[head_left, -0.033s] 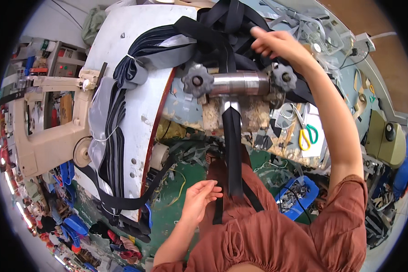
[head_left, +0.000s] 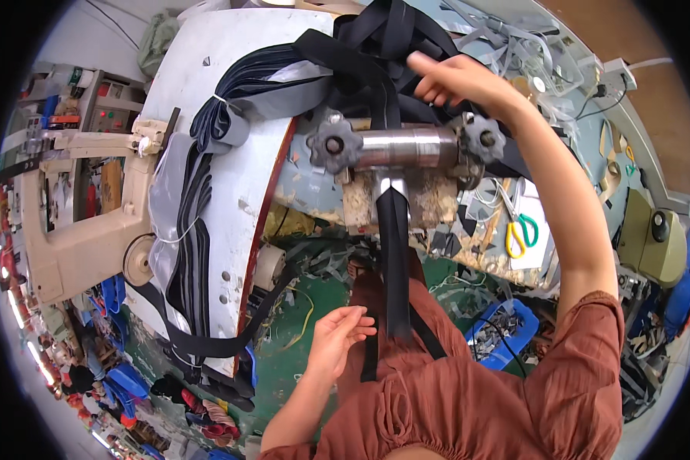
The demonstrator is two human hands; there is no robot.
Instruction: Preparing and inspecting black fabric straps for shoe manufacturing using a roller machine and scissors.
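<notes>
A black fabric strip comes out of a metal folder and hangs toward my lap, its sides folded inward near the top. Left of its lower end is my left hand, apart from it, fingers loosely bent with nothing visible between them. My right hand is raised over a heap of black strips behind the metal roller. Its thumb points left and its other fingers are bent; I see nothing held. Dark knobs flank the roller.
Bundled dark strips lie on the white tabletop at left, beside a beige sewing machine. Scissors with yellow and green handles rest at right. Below is a blue tray of scraps.
My right hand has shifted slightly left and down over the black heap. The left hand stays nearly where it was, and the hanging strip's end sits slightly lower.
</notes>
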